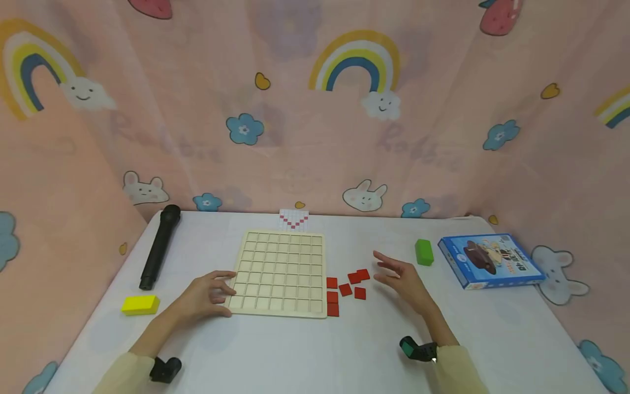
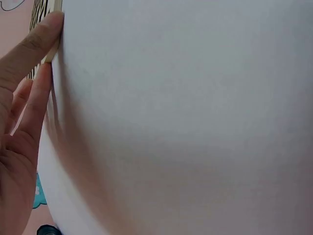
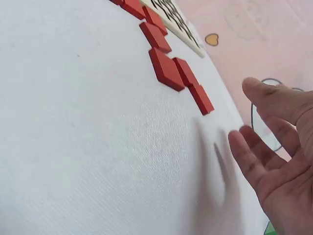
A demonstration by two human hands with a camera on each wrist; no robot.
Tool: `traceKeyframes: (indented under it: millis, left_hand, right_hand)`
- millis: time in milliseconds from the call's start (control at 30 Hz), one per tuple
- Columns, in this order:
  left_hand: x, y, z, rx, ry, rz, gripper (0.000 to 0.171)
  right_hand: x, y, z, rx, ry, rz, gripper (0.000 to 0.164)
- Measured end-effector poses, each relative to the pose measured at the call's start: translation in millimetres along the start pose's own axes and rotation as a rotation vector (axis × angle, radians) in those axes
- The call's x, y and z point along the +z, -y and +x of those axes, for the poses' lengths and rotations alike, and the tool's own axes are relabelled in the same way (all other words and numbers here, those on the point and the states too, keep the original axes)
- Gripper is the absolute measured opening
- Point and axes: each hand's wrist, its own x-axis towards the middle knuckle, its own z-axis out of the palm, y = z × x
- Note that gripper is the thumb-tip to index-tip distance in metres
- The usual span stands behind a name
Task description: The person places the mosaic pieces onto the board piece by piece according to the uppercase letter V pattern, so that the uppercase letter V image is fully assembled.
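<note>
A pale wooden grid board (image 1: 280, 273) lies on the white table, its squares bare. My left hand (image 1: 209, 295) rests at the board's left edge, thumb by the near corner and fingers lightly bent along the side. In the left wrist view, the thumb (image 2: 36, 41) and a fingertip meet the board's rim (image 2: 55, 41). Several red square tiles (image 1: 345, 290) lie just right of the board, some touching one another. To the right of the tiles, my right hand (image 1: 401, 279) hovers over the table with fingers spread, holding nothing; the right wrist view shows its shadow below.
A black cylinder (image 1: 160, 246) and a yellow block (image 1: 140, 305) lie on the left. On the right are a green block (image 1: 424, 252) and a blue picture box (image 1: 489, 261). A small paper with a red pattern (image 1: 294, 219) stands behind the board, before a pink cloth wall (image 1: 295, 153).
</note>
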Motion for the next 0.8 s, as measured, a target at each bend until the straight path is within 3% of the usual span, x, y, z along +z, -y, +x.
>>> traceKeyframes:
  millis: [100, 367, 633, 800]
  left_hand:
    - [-2.1, 4.2, 0.5, 0.015, 0.002, -0.014, 0.032]
    - [-2.1, 2.7, 3.2, -0.006, 0.010, -0.053, 0.035]
    - [-3.2, 1.4, 3.8, -0.003, -0.002, 0.002, 0.036]
    - [-3.3, 1.5, 6.4, -0.016, 0.003, -0.004, 0.035]
  right_hand:
    - [-3, -7, 8, 0.013, 0.092, 0.001, 0.054]
    - [-9, -17, 30, 0.080, 0.231, -0.072, 0.046]
    - [-8, -19, 41, 0.124, 0.248, -0.059, 0.035]
    - [-6, -19, 39, 0.134, 0.204, -0.083, 0.033]
